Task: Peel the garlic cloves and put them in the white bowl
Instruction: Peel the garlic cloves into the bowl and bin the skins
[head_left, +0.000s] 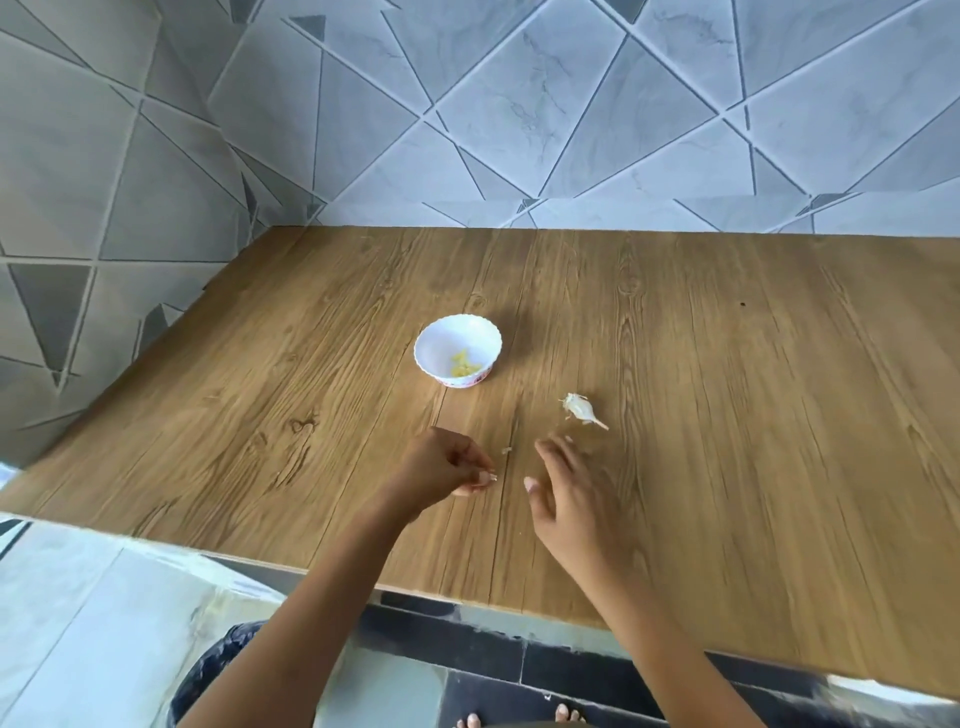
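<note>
A small white bowl (457, 335) with a scalloped rim stands on the wooden table, with several yellowish peeled cloves (464, 364) inside. To its lower right lies a garlic remnant (581, 409), papery skin with a stem. My left hand (447, 467) hovers low over the table with its fingers curled, pinching something small and pale at the fingertips; it is too small to name. My right hand (563, 486) is open with fingers spread, just below and left of the garlic remnant, apart from it. A tiny skin flake (506, 450) lies between the hands.
The wooden table (727, 415) runs to a tiled wall at the back and on the left. Its front edge crosses the lower frame, with floor tiles and bare toes (519, 719) below it.
</note>
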